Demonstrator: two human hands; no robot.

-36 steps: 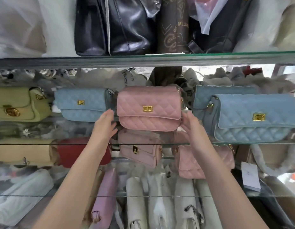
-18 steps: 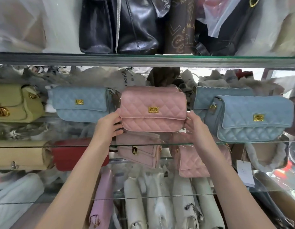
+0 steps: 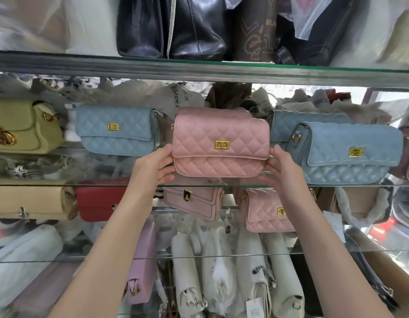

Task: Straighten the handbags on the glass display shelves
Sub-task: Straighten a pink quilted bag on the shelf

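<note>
The left hand point(image 3: 153, 166) and the right hand point(image 3: 284, 168) are both bare, with slim, smooth fingers point(image 3: 163, 152). Behind the fingers each narrow wrist is uncovered. Further back from the fingers, the left forearm point(image 3: 111, 237) and the right forearm point(image 3: 332, 249) are bare and slender, broadening toward the bottom edge. The fingernails are too small to make out.
</note>
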